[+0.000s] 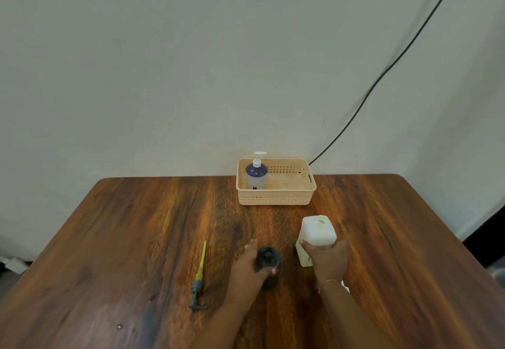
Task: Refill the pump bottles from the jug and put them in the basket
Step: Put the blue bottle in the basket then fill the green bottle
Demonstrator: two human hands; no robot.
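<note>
Head view: dark bottle [269, 259] stands uncapped near the front-centre of the table [123, 239]. Your L hand [250, 264] wraps it, thumb on the near side, fingers curled round the far side. At approx 2 o'clock from it is the jug [318, 232], upright, w/ your R hand [326, 259] gripping its upper body, thumb on the L face.

For the pour:
- Lift the jug and bring its mouth right over the bottle neck.
- Tip slowly; the neck looks narrow.
- Hold the bottle firm so it can't tip.

Pump head [199, 280] lies at 9 o'clock, tube pointing away from you. Basket [276, 199] sits at 12 o'clock by the wall, w/ a blue-and-white pump bottle [256, 175] in its L end.

Can't tell:
- Fill level in either container.
- The jug's lower half, which is behind your R hand.
- The small white bit [345, 287] by your R wrist, poss. the jug cap.
</note>
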